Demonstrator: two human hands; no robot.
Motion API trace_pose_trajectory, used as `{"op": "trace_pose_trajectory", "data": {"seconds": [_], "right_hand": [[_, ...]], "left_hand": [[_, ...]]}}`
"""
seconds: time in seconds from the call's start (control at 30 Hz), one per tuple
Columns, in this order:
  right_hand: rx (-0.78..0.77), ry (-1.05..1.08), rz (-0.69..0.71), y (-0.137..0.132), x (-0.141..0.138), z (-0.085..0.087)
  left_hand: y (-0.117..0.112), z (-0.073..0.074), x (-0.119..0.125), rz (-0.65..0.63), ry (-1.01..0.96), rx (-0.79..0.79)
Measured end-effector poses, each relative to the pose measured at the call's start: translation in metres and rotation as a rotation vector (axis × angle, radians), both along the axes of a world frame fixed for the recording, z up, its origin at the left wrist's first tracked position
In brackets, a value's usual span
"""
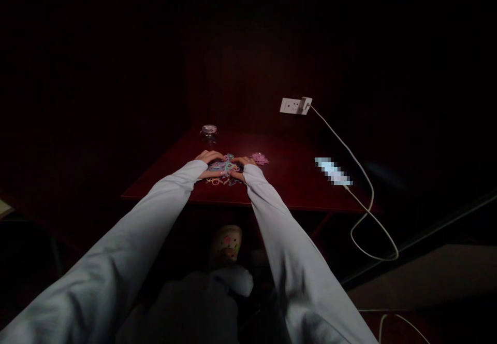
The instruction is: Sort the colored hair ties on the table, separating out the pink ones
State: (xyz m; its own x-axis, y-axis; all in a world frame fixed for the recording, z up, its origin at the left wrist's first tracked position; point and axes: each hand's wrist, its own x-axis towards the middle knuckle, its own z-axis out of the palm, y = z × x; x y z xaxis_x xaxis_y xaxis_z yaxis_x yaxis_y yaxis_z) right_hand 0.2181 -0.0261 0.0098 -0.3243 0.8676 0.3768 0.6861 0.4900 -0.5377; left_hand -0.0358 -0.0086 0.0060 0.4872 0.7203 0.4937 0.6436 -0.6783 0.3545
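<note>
A heap of small coloured rubber bands [222,170] lies on a dark red table [287,188]. My left hand [208,157] rests on the left side of the heap, fingers curved over it. On the right side my right hand [241,167] has its fingers bent into the bands. Both arms wear light grey sleeves. A separate small pink cluster of bands [259,158] lies just right of my right hand. The scene is dim, and I cannot see whether either hand pinches any band.
A small glass jar [209,132] stands at the table's back. A lit phone [334,172] lies on the right, its white cable [367,199] running to a charger in a wall socket [295,105]. Below the table edge a patterned shoe [227,243] shows.
</note>
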Motion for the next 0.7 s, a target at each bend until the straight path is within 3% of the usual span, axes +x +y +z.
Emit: {"op": "trace_pose_trajectory", "data": {"seconds": [0.13,0.37,0.7], "right_hand": [[0.003,0.017,-0.01,0.01,-0.01,-0.001],[0.017,0.13,-0.002,0.014,-0.014,-0.002],[-0.139,0.57,-0.053,0.022,-0.024,-0.011]], "left_hand": [[-0.007,-0.001,0.0,-0.001,0.044,-0.02],[0.008,-0.004,0.002,0.078,-0.042,-0.056],[0.025,-0.007,-0.002,0.145,-0.251,-0.132]]}}
